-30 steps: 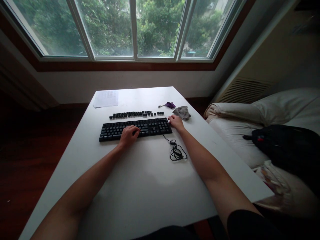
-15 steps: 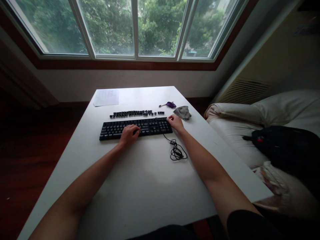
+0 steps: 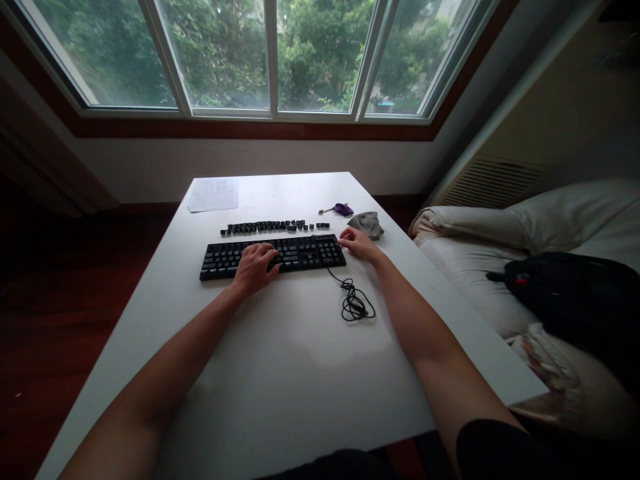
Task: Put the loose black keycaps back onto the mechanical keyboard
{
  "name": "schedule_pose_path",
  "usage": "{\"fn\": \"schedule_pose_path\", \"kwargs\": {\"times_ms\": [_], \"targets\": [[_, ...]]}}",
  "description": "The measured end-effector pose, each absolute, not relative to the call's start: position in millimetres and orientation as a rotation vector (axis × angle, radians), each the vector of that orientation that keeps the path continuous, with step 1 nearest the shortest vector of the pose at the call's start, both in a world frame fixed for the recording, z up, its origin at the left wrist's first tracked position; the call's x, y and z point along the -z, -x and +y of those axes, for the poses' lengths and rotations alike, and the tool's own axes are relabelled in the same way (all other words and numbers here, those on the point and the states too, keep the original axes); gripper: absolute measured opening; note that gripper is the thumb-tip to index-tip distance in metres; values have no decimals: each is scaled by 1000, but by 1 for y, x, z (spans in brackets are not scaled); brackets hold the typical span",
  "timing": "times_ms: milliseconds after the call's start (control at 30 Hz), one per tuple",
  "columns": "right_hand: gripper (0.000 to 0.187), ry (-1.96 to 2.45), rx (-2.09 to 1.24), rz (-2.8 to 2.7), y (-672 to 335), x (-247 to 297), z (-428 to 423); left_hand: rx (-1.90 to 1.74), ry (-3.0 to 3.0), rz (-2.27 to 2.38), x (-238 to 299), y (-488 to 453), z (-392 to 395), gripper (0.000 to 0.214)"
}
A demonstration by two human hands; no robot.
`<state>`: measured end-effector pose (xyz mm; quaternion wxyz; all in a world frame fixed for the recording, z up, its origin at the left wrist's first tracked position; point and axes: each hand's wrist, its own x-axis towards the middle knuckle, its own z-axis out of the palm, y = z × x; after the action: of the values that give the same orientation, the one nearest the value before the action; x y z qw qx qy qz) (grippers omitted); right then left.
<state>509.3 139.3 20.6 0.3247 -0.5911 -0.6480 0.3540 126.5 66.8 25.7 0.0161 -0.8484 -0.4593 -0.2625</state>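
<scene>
A black keyboard (image 3: pixel 300 251) lies across the far half of the white table (image 3: pixel 280 373). My left hand (image 3: pixel 254 267) rests on its middle keys with the fingers curled down. At the keyboard's right end my right hand (image 3: pixel 359 244) touches the edge, fingers bent and pointing left. Just behind the keyboard lies a row of several loose black keycaps (image 3: pixel 273 227). The keyboard's cable (image 3: pixel 354 303) is coiled on the table in front of its right end.
A grey cloth (image 3: pixel 367 224) and a small purple tool (image 3: pixel 341 209) lie beyond my right hand. A sheet of paper (image 3: pixel 214 194) sits at the far left corner. A bed with a black bag (image 3: pixel 570 293) stands to the right.
My right hand has slid a little to the right off the keyboard's end. My left hand has shifted slightly up onto the keys.
</scene>
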Motion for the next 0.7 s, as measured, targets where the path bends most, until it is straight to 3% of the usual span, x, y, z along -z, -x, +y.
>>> {"fn": "schedule_pose_path", "kwargs": {"times_ms": [300, 533, 700], "targets": [[24, 1548, -584, -1751, -503, -7, 147, 717, 2639, -1446, -20, -125, 68, 51], [21, 1576, -263, -1833, -495, -10, 144, 704, 2599, -1502, -18, -125, 68, 52], [23, 1561, -213, -1899, -485, -19, 137, 715, 2616, -1510, -17, -124, 70, 51]]}}
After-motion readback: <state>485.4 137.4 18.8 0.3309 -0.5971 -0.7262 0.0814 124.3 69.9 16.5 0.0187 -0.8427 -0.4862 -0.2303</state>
